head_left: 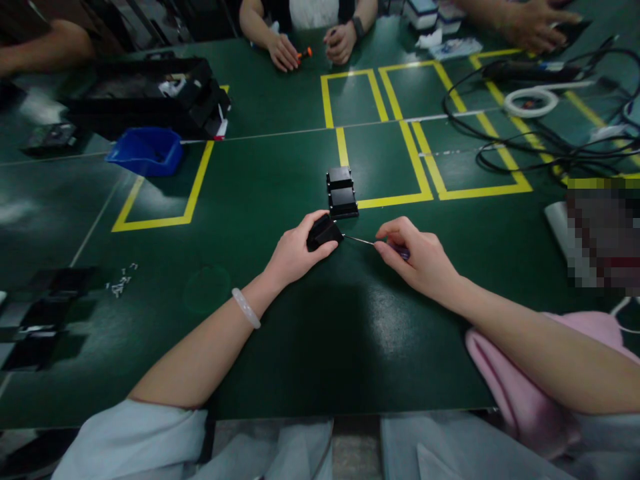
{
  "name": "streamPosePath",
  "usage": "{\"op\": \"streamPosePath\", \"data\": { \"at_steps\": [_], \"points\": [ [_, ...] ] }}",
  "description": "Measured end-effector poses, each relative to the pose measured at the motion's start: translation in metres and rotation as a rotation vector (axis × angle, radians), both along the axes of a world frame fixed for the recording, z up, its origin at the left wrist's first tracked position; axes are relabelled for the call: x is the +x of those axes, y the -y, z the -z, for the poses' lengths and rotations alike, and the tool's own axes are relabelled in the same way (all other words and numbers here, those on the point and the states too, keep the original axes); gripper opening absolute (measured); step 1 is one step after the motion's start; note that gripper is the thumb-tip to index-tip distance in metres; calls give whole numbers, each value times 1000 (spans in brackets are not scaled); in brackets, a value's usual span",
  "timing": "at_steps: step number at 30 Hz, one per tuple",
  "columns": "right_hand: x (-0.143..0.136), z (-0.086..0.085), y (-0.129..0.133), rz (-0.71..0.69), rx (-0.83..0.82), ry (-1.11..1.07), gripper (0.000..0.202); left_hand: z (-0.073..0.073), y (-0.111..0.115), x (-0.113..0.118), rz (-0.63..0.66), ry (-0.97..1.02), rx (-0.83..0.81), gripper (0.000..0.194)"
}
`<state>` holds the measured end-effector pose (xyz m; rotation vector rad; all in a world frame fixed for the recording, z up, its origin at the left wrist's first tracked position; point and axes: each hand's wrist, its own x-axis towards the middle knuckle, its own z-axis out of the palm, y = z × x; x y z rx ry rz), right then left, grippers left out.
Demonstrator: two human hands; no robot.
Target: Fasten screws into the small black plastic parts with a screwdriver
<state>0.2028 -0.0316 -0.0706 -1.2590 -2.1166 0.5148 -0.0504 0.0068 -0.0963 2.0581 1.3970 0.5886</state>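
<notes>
Step in hand, as judged: working a fastener at the black block's edge. The left hand [295, 252] pinches the black block [325, 233] between its fingers, above the bench [260, 180]; the right hand [420, 259] has its fingers closed around the screwdriver [360, 239], tip at the block's near-right corner. Turning calls for a steady block and an aligned shaft. Just beyond the left fingers: black parts [343, 197]; farther left, small metal pieces [120, 283] and a blue bin [145, 152]; across, a co-worker's hand [283, 52].

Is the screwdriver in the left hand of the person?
No, the right hand holds the screwdriver, while the left hand holds a black part.
</notes>
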Motion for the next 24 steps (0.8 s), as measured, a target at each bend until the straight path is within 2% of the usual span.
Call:
{"op": "streamPosePath", "data": {
  "at_steps": [8,15,20,24],
  "points": [
    [-1,2,0,26,31,-1,14,-1,1,0,-2,7,-7,65],
    [0,0,0,20,-1,-10,9,0,0,-1,8,15,-2,65],
    [-1,3,0,28,36,19,15,-1,0,0,4,8,-5,65],
    [-1,2,0,19,7,13,12,0,0,0,0,-3,9,65]
  ]
}}
